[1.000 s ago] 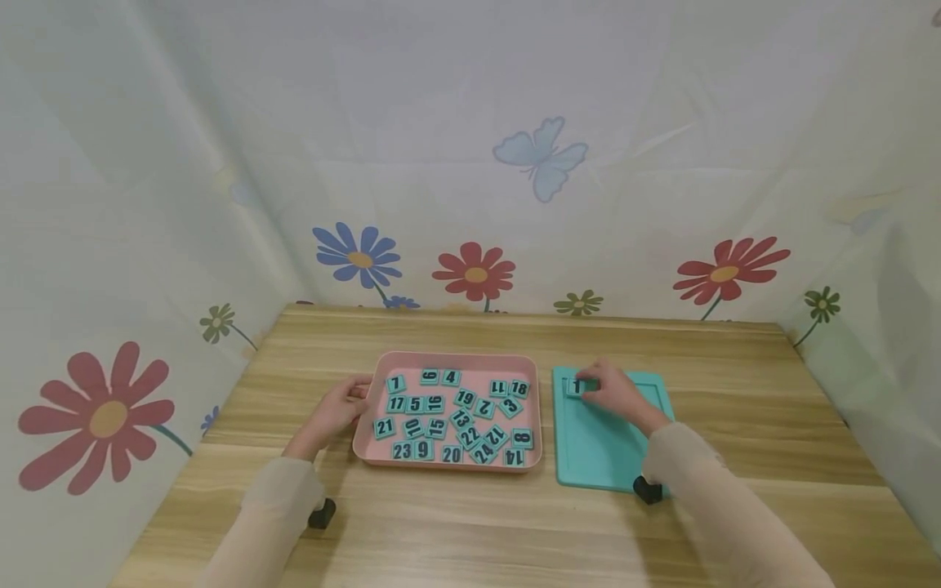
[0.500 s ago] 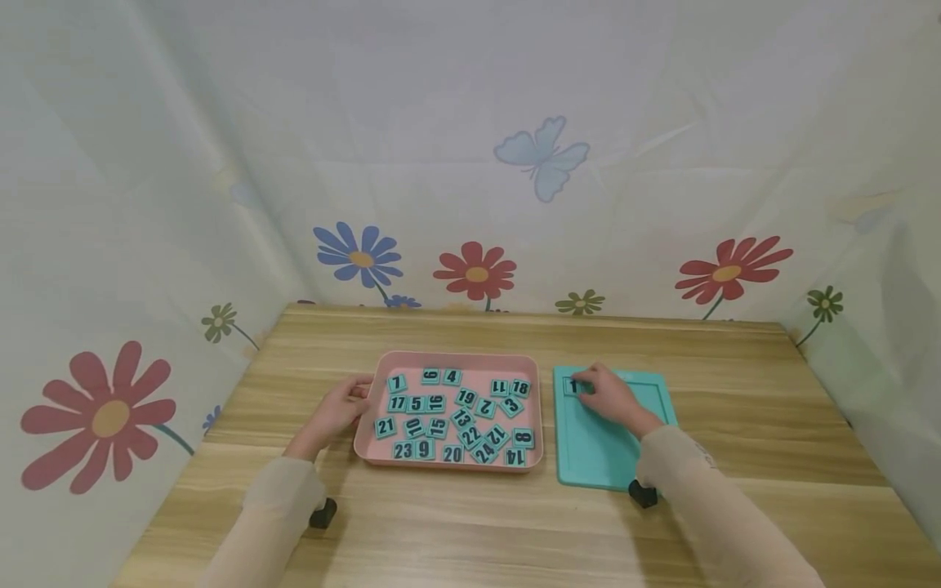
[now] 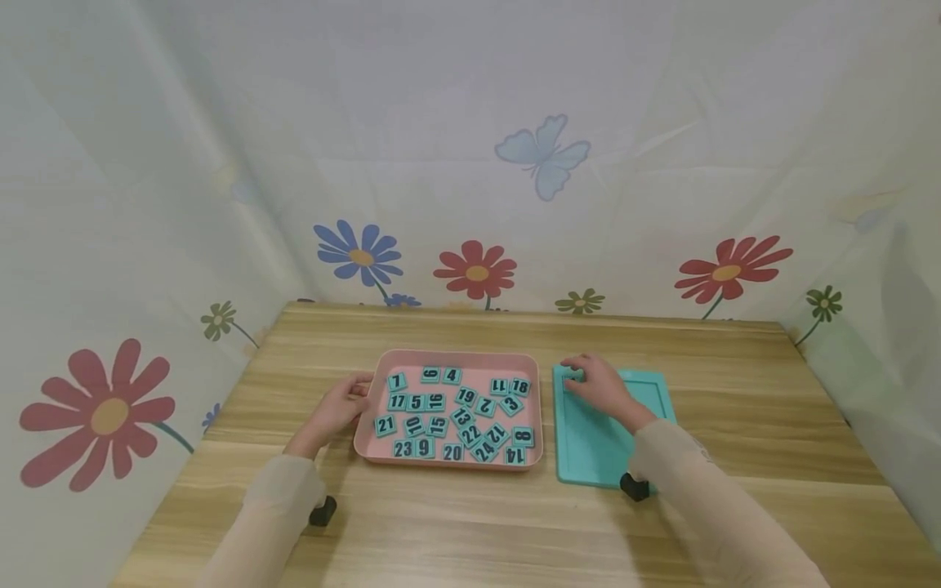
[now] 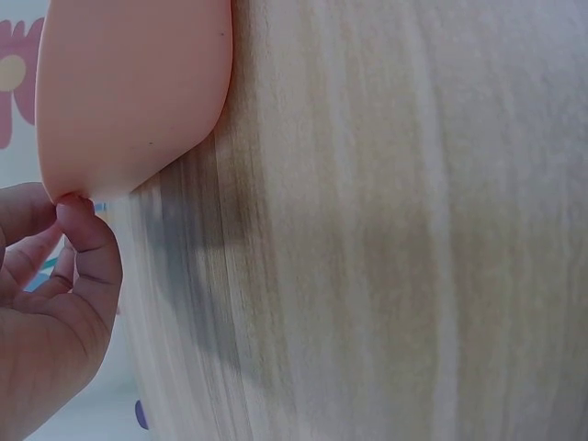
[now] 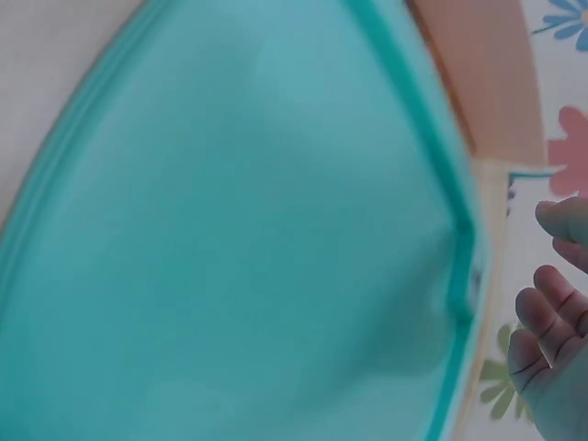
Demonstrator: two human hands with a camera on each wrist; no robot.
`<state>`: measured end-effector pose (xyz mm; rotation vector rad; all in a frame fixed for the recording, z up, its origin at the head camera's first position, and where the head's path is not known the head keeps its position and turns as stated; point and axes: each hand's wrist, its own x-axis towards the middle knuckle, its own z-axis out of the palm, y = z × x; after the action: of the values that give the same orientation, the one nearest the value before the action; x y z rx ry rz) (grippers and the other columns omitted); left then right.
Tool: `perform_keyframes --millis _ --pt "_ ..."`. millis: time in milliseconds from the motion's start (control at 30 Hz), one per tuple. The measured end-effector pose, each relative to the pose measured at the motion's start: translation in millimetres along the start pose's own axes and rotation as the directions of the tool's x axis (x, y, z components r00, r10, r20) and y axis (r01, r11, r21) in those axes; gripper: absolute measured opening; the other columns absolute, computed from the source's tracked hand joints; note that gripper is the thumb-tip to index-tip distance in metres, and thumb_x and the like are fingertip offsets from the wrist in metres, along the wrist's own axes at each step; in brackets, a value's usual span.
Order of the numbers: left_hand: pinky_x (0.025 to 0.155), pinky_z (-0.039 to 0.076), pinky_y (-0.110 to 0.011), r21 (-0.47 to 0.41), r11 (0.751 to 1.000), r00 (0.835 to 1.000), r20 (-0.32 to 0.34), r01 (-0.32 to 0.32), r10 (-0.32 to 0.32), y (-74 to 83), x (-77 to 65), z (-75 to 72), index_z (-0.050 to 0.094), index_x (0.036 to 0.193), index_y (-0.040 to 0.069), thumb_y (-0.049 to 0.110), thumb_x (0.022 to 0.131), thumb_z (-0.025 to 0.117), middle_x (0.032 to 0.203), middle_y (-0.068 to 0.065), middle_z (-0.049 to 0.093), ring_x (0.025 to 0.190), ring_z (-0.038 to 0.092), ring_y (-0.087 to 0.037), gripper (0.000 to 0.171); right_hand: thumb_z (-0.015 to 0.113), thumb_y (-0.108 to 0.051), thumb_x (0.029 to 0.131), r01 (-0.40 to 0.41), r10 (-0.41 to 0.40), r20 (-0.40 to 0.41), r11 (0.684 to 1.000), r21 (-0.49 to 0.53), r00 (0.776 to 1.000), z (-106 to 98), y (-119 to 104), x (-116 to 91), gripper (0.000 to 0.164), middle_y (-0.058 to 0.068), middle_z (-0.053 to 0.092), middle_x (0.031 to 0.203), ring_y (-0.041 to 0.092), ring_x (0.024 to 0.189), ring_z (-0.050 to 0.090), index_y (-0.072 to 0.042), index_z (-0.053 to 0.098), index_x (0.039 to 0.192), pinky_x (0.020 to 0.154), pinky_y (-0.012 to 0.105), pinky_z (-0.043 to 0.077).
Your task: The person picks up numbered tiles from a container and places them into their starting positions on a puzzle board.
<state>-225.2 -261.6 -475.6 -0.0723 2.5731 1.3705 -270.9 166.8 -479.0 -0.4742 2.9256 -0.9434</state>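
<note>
At the left end of the pink tray (image 3: 448, 466), my left hand (image 3: 338, 416) pinches the rim between thumb and fingers. The left wrist view shows the thumb (image 4: 92, 239) pressed against the tray's edge (image 4: 138, 101). Inside the tray lie several teal number tiles (image 3: 415, 403), turned various ways. My right hand (image 3: 603, 388) hovers over the far left corner of the teal board (image 3: 599, 453), its thumb and fingers apart. In the right wrist view no tile shows between those fingers. The tile marked 1 cannot be made out; the hand covers part of that corner.
Tray and board stand side by side on a wooden table (image 3: 456, 531), with a narrow gap between them. A flower-printed cloth (image 3: 412, 163) hangs behind the table and along both sides.
My right hand has let go of the tile marked 1 at the board's far left corner and shifted slightly left and up. My left hand has stayed at the tray.
</note>
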Motion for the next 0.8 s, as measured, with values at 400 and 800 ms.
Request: perform_keyframes --millis 400,800 --pt "0.069 0.048 -0.028 0.008 1.0 1.0 0.005 0.003 -0.003 -0.3 0.3 -0.5 0.034 0.132 0.004 0.004 0.089 0.042 0.111 -0.021 0.044 0.092 0.052 -0.025 0.044 0.061 -0.014 0.08 0.122 -0.126 0.027 0.984 0.132 0.992 14 -49 7 0.035 0.011 0.058 0.101 0.022 0.083 0.05 -0.006 0.059 0.113 0.063 0.028 0.043" --pt "0.069 0.048 -0.027 -0.006 1.0 1.0 0.003 0.011 -0.011 -3.9 3.0 -0.1 0.036 0.132 0.006 0.004 0.088 0.043 0.11 -0.019 0.044 0.091 0.052 -0.024 0.045 0.062 -0.014 0.079 0.209 -0.226 0.179 0.972 0.107 0.958 44 -82 14 0.036 0.008 0.058 0.109 0.022 0.09 0.053 -0.007 0.057 0.115 0.073 0.033 0.046"
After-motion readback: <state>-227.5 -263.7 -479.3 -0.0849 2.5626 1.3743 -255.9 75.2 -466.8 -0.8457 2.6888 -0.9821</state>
